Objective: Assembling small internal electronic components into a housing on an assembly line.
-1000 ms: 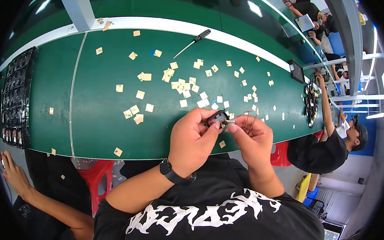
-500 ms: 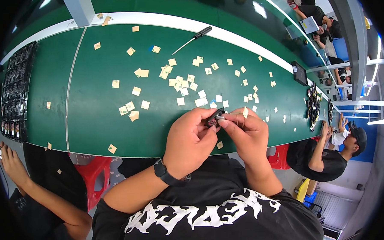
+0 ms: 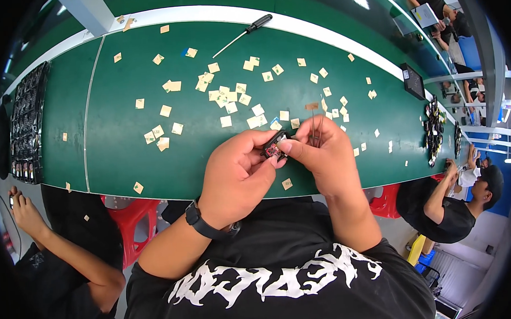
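Observation:
My left hand (image 3: 236, 174) is closed around a small black electronic casing (image 3: 276, 148), its inner side facing up with a reddish circuit part visible. The thumb and fingers grip it by its edges. My right hand (image 3: 324, 156) presses its thumb against the casing's upper right, where a small pale piece shows. A pair of thin metal tweezers (image 3: 316, 133) is tucked among the right hand's fingers, pointing away from me. A brown paper square (image 3: 311, 106) appears by the tweezers' far end; whether it touches them I cannot tell.
Many cream paper squares (image 3: 228, 97) lie scattered across the green table (image 3: 170, 154). Beyond them rests a black-handled screwdriver (image 3: 256, 24). Black trays of parts (image 3: 29, 124) stand far left, a black box (image 3: 412, 81) and heaped dark parts (image 3: 434, 132) right. People sit at both sides.
The view has shifted slightly. The casing is tilted more toward me, showing its inside more. My right thumb has moved over it, and the tweezers now show upright among the right fingers.

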`<action>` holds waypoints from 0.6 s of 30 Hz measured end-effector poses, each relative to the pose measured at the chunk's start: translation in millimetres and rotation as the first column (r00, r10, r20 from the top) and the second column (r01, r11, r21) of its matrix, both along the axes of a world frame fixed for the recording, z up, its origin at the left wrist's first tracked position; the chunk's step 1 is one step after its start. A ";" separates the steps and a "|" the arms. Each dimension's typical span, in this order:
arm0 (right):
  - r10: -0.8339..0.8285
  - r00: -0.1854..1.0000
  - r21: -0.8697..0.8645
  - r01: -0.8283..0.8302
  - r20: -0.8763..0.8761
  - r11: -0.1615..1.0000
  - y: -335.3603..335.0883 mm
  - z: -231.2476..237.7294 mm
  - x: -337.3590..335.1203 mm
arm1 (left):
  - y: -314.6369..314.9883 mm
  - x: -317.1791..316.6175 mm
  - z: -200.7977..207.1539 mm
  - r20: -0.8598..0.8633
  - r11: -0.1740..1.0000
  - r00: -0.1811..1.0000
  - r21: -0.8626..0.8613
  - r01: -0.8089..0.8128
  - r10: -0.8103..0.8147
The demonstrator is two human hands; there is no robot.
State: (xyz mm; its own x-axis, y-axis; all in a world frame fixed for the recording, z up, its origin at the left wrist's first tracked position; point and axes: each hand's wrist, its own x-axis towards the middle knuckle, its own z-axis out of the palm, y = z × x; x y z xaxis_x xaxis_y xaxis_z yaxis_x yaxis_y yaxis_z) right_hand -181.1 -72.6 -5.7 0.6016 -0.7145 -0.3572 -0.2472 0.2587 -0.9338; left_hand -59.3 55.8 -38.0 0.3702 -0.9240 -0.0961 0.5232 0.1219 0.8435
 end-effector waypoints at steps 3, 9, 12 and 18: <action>0.042 0.998 0.117 -0.046 0.041 0.992 -6.7 10.2 2.8 | 0.7 2.4 0.7 -0.006 1.000 1.000 -0.005 0.022 -0.022; 0.214 0.976 0.180 -0.217 0.040 0.959 -16.1 10.4 -0.1 | 2.6 10.8 5.3 -0.068 0.997 0.995 0.012 0.080 -0.079; 0.231 0.970 0.226 -0.241 0.069 0.944 -15.3 11.7 0.3 | 2.9 11.3 6.6 -0.073 0.996 0.994 0.017 0.086 -0.084; 0.220 0.969 0.178 -0.237 0.112 0.955 -14.5 -1.1 -5.6 | 3.8 5.1 8.4 -0.004 0.997 0.998 0.020 0.069 -0.069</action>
State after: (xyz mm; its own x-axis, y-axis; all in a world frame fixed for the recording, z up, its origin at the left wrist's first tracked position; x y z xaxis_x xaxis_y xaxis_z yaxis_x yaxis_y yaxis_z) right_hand -186.6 -87.1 -6.8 0.7769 -0.4786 -0.4092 -0.2375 0.3790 -0.8944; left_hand -54.2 59.6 -29.6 0.3057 -0.9451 -0.1159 0.5326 0.0688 0.8435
